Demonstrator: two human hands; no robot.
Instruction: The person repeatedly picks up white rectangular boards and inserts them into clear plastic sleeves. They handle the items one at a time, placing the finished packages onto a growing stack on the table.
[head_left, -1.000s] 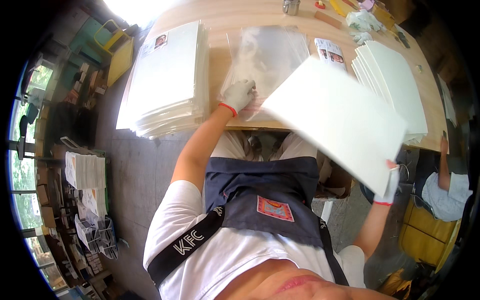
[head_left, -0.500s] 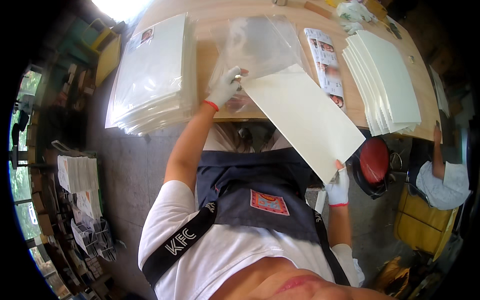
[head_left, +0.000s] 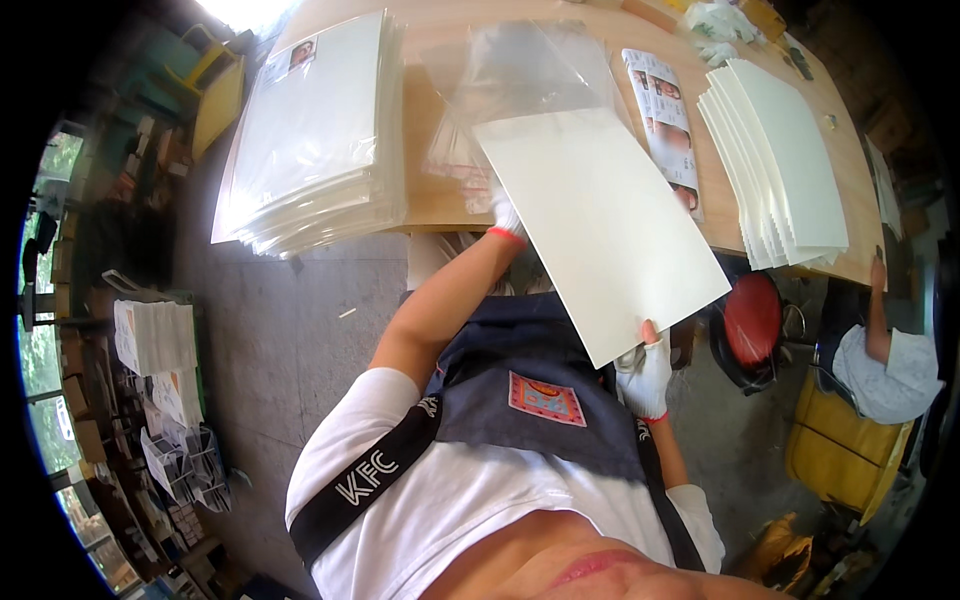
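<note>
A blank white board slants over the table's near edge, its far end lying across clear plastic bags. My right hand, in a white fingertip-less glove with a red cuff, grips its near edge with the thumb on top. My left hand, gloved likewise, reaches under the board's left edge. Its fingers are hidden behind the board, so what they touch does not show. Left of the bags stands a thick stack of white boards in clear plastic, a small portrait picture at its top corner.
Right of the bags lie printed strips with portraits; beyond them, a fanned pile of white boards. Crumpled white gloves lie at the far right. A red-seated stool stands below the table, and another person's arm shows at right.
The board has swung more upright, its far end shifting left over the bags. My left hand has moved from its far corner down and right, underneath it. My right hand has shifted left.
</note>
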